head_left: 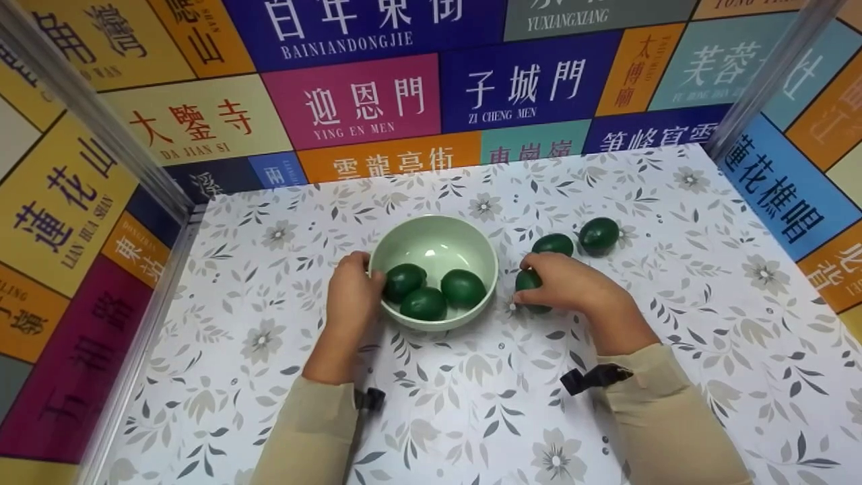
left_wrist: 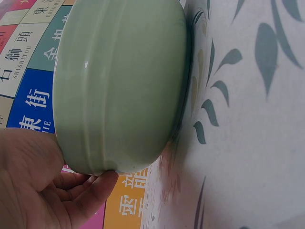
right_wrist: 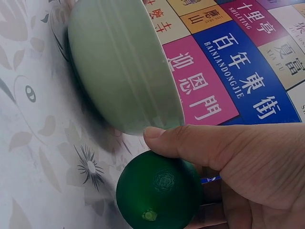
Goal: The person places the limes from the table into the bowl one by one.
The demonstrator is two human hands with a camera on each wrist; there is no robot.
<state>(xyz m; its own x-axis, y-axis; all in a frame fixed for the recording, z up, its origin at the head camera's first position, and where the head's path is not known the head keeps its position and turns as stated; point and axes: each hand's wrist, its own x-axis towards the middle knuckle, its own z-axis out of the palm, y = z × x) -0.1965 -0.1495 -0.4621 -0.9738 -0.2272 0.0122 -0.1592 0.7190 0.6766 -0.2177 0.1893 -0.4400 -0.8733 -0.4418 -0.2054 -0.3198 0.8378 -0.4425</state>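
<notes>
A pale green bowl [head_left: 434, 320] stands on the table with three dark green limes [head_left: 463, 289] inside. My left hand [head_left: 353, 289] grips the bowl's left side, the thumb at the rim and the fingers against the outer wall, as the left wrist view also shows. To the right of the bowl, my right hand [head_left: 572, 283] holds another lime [right_wrist: 159, 191] between thumb and fingers. That lime is low at the tabletop; whether it touches the cloth I cannot tell. Just beyond the right hand lie two more limes, a nearer one [head_left: 553, 244] and a farther one [head_left: 599, 236].
A white cloth with grey leaves and flowers covers the table [head_left: 465, 411]. Colourful panels with printed characters [head_left: 363, 101] rise behind it and at both sides. A metal post [head_left: 158, 162] stands at the back left corner. Black straps [head_left: 596, 379] are on both wrists.
</notes>
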